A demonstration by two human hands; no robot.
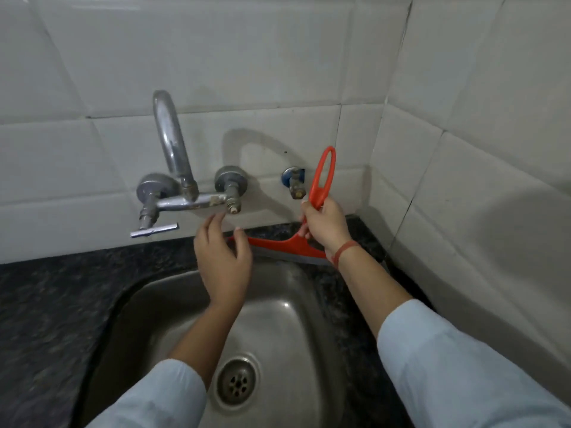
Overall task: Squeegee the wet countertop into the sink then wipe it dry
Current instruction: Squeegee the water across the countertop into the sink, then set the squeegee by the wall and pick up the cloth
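Note:
My right hand point(324, 223) grips the looped handle of an orange squeegee point(296, 245), handle pointing up. Its blade rests on the narrow strip of dark speckled countertop point(61, 291) behind the steel sink point(278, 310), close to the back wall. My left hand point(221, 257) hovers open over the sink's far rim, fingers spread, its thumb near the blade's left end. I cannot tell if the thumb touches the blade. The sink's drain point(236, 381) lies near the bottom centre.
A wall-mounted chrome tap point(173, 168) with a high spout and two valves hangs just above my left hand. A small brass valve point(295, 183) sticks out beside the squeegee handle. Tiled walls meet in a corner at the right.

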